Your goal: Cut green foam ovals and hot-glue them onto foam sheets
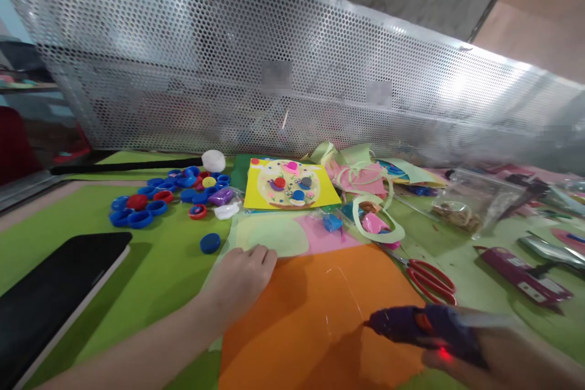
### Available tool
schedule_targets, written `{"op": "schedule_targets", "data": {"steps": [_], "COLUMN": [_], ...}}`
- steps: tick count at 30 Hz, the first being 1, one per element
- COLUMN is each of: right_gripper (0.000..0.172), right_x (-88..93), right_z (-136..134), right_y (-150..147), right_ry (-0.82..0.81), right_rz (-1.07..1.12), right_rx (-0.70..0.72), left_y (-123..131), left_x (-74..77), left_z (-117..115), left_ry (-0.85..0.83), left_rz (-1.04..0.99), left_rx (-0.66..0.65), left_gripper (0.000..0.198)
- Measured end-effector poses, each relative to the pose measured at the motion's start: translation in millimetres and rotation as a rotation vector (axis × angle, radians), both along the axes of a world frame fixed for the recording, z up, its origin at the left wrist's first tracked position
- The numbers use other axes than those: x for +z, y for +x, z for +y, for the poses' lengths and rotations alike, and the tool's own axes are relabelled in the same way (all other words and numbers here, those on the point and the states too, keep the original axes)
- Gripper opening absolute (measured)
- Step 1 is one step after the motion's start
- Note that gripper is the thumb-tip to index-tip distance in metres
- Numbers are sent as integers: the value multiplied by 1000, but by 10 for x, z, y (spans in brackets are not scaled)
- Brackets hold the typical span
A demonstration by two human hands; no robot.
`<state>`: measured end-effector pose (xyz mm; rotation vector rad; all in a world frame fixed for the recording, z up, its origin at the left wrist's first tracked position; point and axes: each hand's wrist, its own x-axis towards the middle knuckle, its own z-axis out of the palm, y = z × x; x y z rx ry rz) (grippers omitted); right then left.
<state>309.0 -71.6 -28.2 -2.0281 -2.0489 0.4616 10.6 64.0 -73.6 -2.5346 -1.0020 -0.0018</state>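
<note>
My right hand point(507, 347) grips a dark purple hot glue gun point(425, 326) with a glue stick out of its back and a red light glowing. Its nozzle tip is at the surface of an orange sheet of paper point(292, 323), beside thin, shiny lines of glue. With fingers curled, my left hand point(240, 280) presses on the sheet's upper left edge; its fingertips are hidden. A pale green paper oval point(278, 237) lies just beyond that hand, over pink paper point(324, 236).
Behind are a yellow decorated card point(326, 189), blue bottle caps point(140, 219) and paper scraps point(361, 180). Red-handled scissors point(432, 280) and a maroon tool point(521, 274) lie right; a black phone-like device point(59, 292) lies left. A perforated metal panel point(228, 55) stands behind the table.
</note>
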Motion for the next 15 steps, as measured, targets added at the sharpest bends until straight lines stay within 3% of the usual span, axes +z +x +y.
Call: {"op": "schedule_targets", "data": {"steps": [6,12,15], "right_gripper": [31,29,28], "right_x": [88,150,157], "right_z": [51,222,281], "right_y": [-107,-356,-460], "right_ry": [-101,58,27], "right_rz": [-4,72,139], "right_rx": [46,-69,-41], "left_y": [3,7,7], "left_x": [23,26,14], "left_z": [-5,-4,4], "left_ry": [-1,5,5], "left_rz": [10,3,-2], "left_rx": [-26,-27,-20], "left_gripper": [25,24,24]}}
